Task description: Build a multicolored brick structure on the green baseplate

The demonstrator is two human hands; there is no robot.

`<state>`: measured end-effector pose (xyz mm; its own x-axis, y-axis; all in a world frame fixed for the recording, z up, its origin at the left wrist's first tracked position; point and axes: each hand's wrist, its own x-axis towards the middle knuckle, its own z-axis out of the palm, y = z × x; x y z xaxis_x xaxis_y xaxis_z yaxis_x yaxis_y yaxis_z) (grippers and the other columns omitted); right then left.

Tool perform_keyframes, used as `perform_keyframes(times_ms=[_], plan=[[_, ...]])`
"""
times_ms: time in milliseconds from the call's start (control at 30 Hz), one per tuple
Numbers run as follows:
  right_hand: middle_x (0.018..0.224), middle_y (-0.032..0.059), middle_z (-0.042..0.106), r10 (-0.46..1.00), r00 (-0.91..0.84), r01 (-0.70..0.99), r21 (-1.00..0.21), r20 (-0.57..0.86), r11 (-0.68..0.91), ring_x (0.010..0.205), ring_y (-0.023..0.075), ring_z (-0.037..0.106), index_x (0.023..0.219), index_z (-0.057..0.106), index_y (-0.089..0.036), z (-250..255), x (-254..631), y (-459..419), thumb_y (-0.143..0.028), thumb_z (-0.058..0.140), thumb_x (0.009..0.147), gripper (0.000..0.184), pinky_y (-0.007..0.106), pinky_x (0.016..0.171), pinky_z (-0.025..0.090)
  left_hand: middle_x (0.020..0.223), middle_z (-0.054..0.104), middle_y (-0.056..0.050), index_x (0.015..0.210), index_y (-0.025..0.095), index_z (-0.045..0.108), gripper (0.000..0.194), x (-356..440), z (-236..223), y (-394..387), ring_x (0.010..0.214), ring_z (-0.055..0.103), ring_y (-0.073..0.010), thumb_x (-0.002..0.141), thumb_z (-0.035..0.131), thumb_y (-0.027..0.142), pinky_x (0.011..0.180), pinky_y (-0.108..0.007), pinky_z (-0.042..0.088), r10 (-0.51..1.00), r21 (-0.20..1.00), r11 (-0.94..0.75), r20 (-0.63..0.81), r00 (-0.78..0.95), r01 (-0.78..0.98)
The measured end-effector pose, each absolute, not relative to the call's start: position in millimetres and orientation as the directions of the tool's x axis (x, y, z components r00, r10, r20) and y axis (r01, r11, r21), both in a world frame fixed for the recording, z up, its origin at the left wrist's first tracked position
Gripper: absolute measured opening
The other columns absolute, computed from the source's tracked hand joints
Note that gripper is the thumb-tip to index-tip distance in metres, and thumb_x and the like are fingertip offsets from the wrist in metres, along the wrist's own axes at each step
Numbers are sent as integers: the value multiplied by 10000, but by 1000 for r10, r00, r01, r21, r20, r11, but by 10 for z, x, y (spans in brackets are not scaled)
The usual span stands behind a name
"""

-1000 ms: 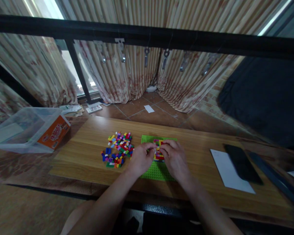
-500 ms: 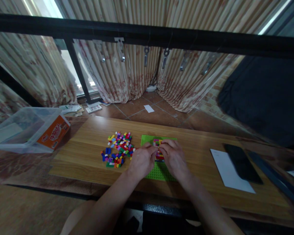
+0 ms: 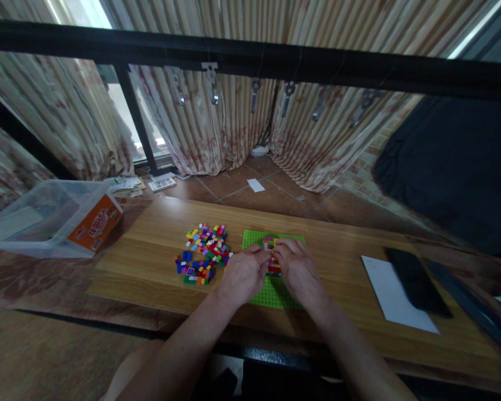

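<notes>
A green studded baseplate lies on the wooden board, carrying a low build of multicoloured toy bricks. My left hand is over the left side of the build, its fingers closed together at the bricks. From the right, my right hand reaches in with thumb and fingers bent and pressed together at the same build. The fingertips of both hands nearly meet above it. Whatever small piece they may pinch is hidden by the fingers. Left of the baseplate is a spread pile of loose toy bricks.
A clear plastic bin with an orange label stands at the left. On the right of the wooden board lie a white sheet and a black phone-like slab. A dark rail with hanging metal hooks crosses beyond.
The whole view has shifted slightly, so things sit a little further right. Both hands stay at the brick build with hardly any change in their fingers.
</notes>
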<state>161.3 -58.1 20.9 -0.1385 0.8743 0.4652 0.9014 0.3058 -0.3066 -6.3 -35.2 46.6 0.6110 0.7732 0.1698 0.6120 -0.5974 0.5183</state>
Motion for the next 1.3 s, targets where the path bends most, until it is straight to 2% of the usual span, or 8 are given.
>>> perform_keyframes(times_ms=[300,433,533,633,767,967,1133,1300], plan=[[1034,99,685,888,-222,915,-227,403,332,948,271,593,918,692,-216,246,1616,-566,-182,434,969,265,425,854,473,924,649,-52,951,195,664,248,-65,478,-365,796,625,-173,949,422,143,705,-266,497,761,433,-628,171,625,646],[1032,105,686,884,-222,911,-236,411,339,961,279,603,934,705,-208,226,1610,-559,-158,427,958,284,439,864,481,946,664,-56,973,189,663,242,-61,465,-373,831,637,-178,943,428,137,732,-270,503,768,455,-619,182,614,640],[999,104,682,883,-170,899,-299,438,321,950,277,615,892,715,-211,215,1605,-554,-207,431,969,295,442,868,496,960,677,-55,981,197,676,254,-59,450,-367,850,654,-178,950,429,149,762,-272,517,782,504,-592,170,600,629],[976,91,677,887,-61,856,-433,459,283,923,251,631,866,713,-215,235,1604,-560,-249,431,980,306,419,856,521,1004,691,-57,1067,214,679,277,-54,436,-364,893,676,-188,960,428,166,822,-293,534,801,547,-560,167,575,622],[1014,84,665,902,5,802,-540,433,255,945,232,639,880,712,-211,263,1622,-596,-237,471,962,256,410,878,534,1077,699,-63,1162,218,658,303,-52,433,-366,964,689,-206,957,439,172,889,-329,544,827,566,-518,139,545,642],[1074,95,651,881,-62,837,-457,469,302,1008,269,610,911,722,-225,203,1607,-665,-192,528,918,196,470,922,520,1127,705,-63,1202,212,638,308,-66,428,-360,1024,684,-210,945,471,178,943,-341,543,838,558,-505,136,528,658],[1078,102,651,866,-68,882,-377,495,285,998,281,592,890,704,-216,200,1548,-689,-147,526,897,191,475,912,515,1142,704,-70,1225,201,627,327,-74,421,-361,1044,681,-213,944,463,169,952,-345,543,834,563,-510,139,534,650],[1076,105,656,879,-74,895,-357,471,267,986,280,585,901,677,-199,210,1529,-686,-140,520,895,167,480,934,493,1163,703,-70,1236,206,626,336,-71,416,-360,1036,684,-214,940,471,173,956,-350,544,840,568,-497,125,528,656]])
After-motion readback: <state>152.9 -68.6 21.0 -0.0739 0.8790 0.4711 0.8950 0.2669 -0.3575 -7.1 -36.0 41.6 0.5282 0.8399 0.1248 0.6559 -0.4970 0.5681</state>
